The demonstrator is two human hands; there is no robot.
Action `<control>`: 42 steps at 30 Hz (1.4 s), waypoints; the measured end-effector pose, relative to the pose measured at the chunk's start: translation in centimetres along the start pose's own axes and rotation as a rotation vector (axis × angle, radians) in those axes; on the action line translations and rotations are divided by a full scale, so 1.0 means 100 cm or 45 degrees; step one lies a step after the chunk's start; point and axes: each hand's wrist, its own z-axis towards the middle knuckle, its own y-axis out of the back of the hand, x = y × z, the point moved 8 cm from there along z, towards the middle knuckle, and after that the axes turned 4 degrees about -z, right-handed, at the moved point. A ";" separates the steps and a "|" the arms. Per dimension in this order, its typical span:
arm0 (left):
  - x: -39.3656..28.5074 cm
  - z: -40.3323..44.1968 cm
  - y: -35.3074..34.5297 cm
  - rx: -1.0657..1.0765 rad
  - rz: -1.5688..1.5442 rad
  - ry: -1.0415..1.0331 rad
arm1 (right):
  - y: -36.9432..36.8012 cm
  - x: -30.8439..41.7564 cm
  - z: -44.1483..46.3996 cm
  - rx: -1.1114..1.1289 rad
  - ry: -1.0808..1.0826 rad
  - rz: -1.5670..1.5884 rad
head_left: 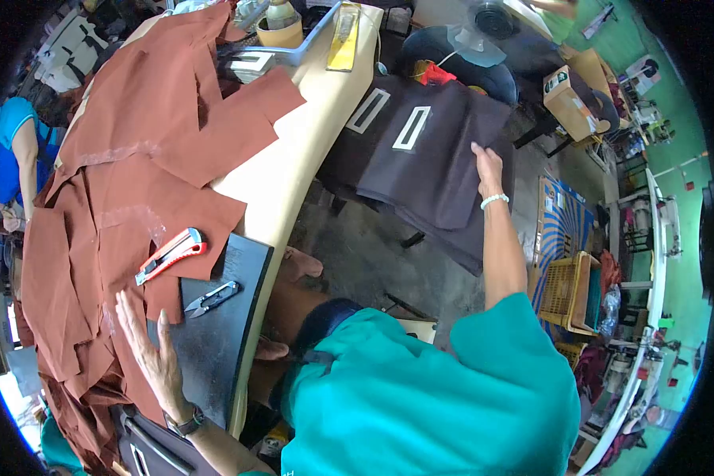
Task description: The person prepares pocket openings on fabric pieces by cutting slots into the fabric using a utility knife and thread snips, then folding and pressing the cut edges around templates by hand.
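My left hand, fingers stretched out and thumb apart, is over the reddish-brown fabric pieces and beside a black board. It holds nothing. Just above it lies a red and white box cutter on the fabric. Thread snips rest on the black board. Out to the right, my right hand is closed at the edge of a dark cloth panel, and its fingertips are small in view. A pale rectangular frame-shaped patch sits on that panel, with a second patch further left.
A cream tabletop runs along the left. At its far end are a yellow-and-white packet and a blue tray. A person in blue is at far left. A cardboard box and a yellow crate stand right.
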 end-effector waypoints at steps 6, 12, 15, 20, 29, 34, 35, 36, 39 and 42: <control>-0.052 0.003 -0.028 0.123 -0.479 -0.085 | -0.040 0.061 -0.004 -0.026 0.291 -0.135; -0.053 -0.006 -0.029 0.186 -0.777 0.073 | -0.038 0.007 0.017 0.001 0.002 0.169; -0.044 -0.006 -0.038 0.207 -0.961 0.123 | -0.023 -0.010 0.013 0.034 -0.446 0.526; -0.072 -0.001 -0.058 0.369 -1.223 0.204 | -0.054 0.101 -0.043 0.354 -0.082 0.779; -0.118 -0.019 -0.098 0.943 -2.785 0.565 | -0.119 0.293 -0.328 1.383 1.502 0.469; -0.072 -0.048 -0.065 0.581 -3.110 0.473 | -0.140 0.264 -0.495 2.247 1.988 0.575; -0.054 -0.057 -0.052 0.422 -3.097 0.440 | -0.143 0.264 -0.510 2.326 1.927 0.668; -0.036 -0.069 -0.040 0.262 -3.078 0.420 | -0.151 0.263 -0.522 2.493 1.755 0.713; 0.027 -0.111 0.008 -0.274 -2.847 0.354 | -0.173 0.261 -0.567 2.869 0.967 0.898; 0.079 -0.167 0.054 -0.718 -2.328 0.432 | -0.172 0.265 -0.623 3.250 0.189 1.037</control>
